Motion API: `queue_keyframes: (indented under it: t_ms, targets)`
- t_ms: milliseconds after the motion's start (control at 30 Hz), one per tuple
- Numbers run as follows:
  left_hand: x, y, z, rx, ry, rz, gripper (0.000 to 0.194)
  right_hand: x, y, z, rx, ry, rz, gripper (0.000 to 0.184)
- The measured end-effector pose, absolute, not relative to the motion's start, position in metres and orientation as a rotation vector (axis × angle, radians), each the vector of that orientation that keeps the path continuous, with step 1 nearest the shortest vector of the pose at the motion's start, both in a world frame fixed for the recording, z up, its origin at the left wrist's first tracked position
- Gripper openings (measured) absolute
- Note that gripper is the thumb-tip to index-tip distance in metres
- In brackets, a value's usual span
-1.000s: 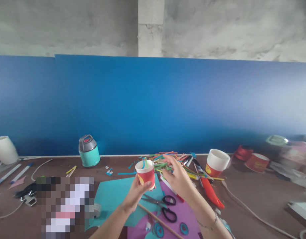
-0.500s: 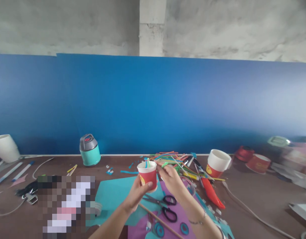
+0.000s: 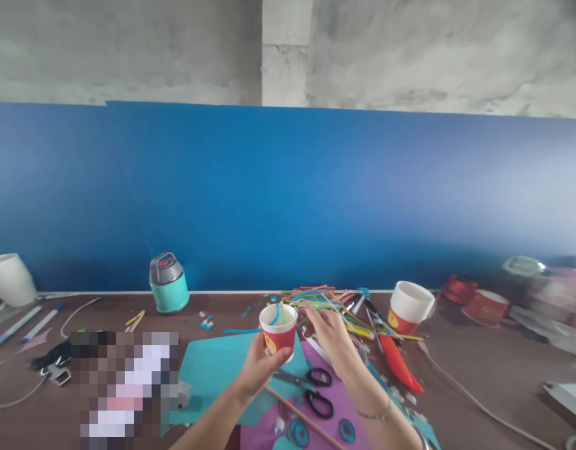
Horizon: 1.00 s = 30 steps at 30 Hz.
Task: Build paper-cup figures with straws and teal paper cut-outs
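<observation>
Red cup (image 3: 279, 339), mouth up, axis near-vertical

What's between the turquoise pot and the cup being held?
In the head view, small blue and white scraps, then a blue strip near the cup.

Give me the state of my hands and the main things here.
Left hand: gripping the paper cup
Paper cup: open-topped, strips inside
Right hand: half curled; grip unclear
Scissors: lying flat, handles spread
Strip pile: loose, tangled
Teal container: upright, gray top on
White-and-red cup: upright, uncovered
</observation>
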<state>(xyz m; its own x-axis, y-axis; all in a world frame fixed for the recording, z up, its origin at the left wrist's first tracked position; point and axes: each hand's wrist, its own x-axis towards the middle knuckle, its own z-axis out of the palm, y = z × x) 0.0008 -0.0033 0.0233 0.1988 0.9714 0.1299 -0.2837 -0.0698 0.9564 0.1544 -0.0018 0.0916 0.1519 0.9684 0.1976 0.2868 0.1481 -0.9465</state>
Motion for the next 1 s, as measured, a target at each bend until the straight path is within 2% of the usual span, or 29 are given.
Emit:
queue_keyframes:
  t_ms: [200,633,800,1000]
  targets:
    - [0.001,-0.003,0.022,1.144,0.804,1.275,0.053,0.154,-0.001,0.087,-1.295,-1.349,0.886,0.037]
    - [0.0,0.002,0.017,1.194,0.802,1.292,0.052,0.164,0.0,0.091,-1.41,-1.4,0.694,0.05]
    - [-0.001,-0.001,0.02,1.214,0.831,1.263,0.05,0.164,0.001,0.089,-1.452,-1.382,0.612,0.046]
    - [-0.002,-0.001,0.018,1.211,0.838,1.262,0.053,0.161,-0.002,0.091,-1.428,-1.318,0.722,0.04]
